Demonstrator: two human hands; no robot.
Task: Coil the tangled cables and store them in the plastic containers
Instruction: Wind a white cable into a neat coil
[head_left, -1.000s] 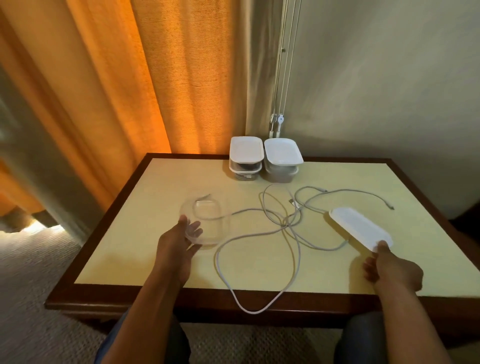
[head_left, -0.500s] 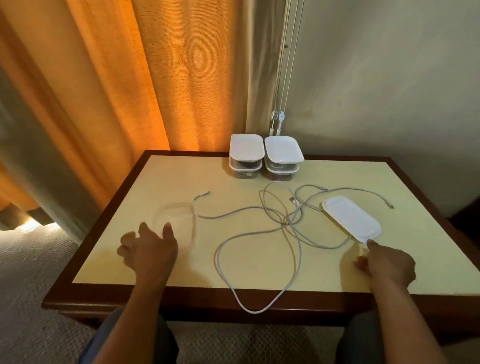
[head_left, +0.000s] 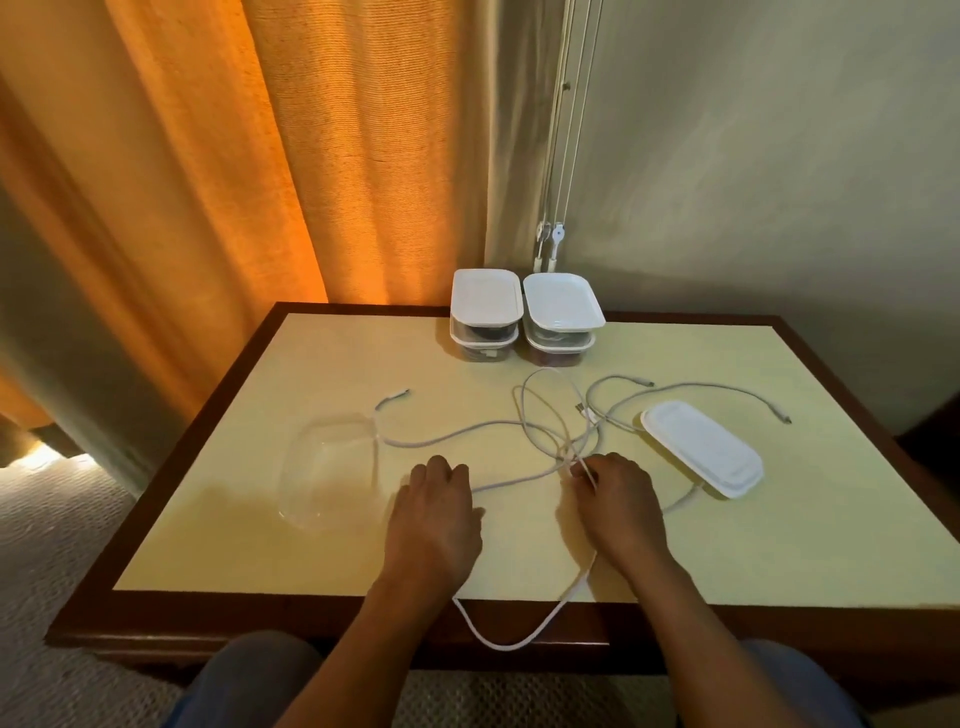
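Orange curtain (head_left: 260, 156) and pale wall at the back; yellow worktop (head_left: 311, 364) with a dark wood border in front of you.

- Tangled cables (head_left: 550, 431): white, several strands crossing in a knot at mid-worktop, with ends trailing left and far right. One loop (head_left: 514, 639) hangs over the near edge between your arms.
- Clear container (head_left: 332, 467): open, left of the tangle, with a strand passing at its far right corner.
- White lid (head_left: 701, 452): right of the tangle. A strand appears to run under its near edge.
- Lidded containers (head_left: 485, 299): two stacks at the back edge, well apart from the tangle.
- Left hand (head_left: 436, 514): palm down, fingers (head_left: 441, 467) together, just beside a strand. Whether they grip it cannot be told.
- Right hand (head_left: 618, 499): fingers (head_left: 584, 470) pinch a thin strand at the knot.

Hazards, as judged:
- Pulling on the pinched strand would likely tighten the knot rather than free it.
- A hard tug could drag the lid or nudge the light clear container.
- The hanging loop may slide off and pull more cable over the edge.
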